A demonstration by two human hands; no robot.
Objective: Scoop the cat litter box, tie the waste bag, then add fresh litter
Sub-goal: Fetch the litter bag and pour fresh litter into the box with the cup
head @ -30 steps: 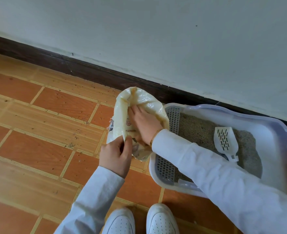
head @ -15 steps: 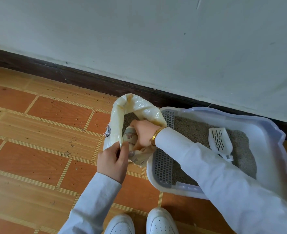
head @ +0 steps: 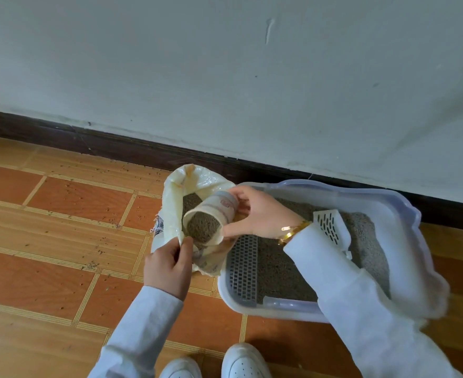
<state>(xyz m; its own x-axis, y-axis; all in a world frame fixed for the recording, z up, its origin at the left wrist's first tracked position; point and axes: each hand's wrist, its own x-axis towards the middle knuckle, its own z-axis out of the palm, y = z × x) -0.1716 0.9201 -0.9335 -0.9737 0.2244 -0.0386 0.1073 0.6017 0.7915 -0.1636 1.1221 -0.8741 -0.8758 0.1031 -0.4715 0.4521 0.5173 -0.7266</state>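
A pale plaster wall and a dark skirting board were seen above an orange tiled floor speckled with stray grains. One litter box, a rounded tray of translucent white plastic, was set against the skirting at the right, its bed of grey granular litter flanked by a grey perforated grate. One cream woven sack, crinkled and open-mouthed, was stood just left of the box, touching its rim. One slotted white plastic scoop was left lying on the litter. One paper cup, cylindrical and printed in red, was held tilted over the sack's mouth, brim-full of brown-grey granules. The right hand, a gold bangle at the wrist, was wrapped around the cup; the left hand was pinched on the sack's near edge. Two white shoes were counted at the bottom.
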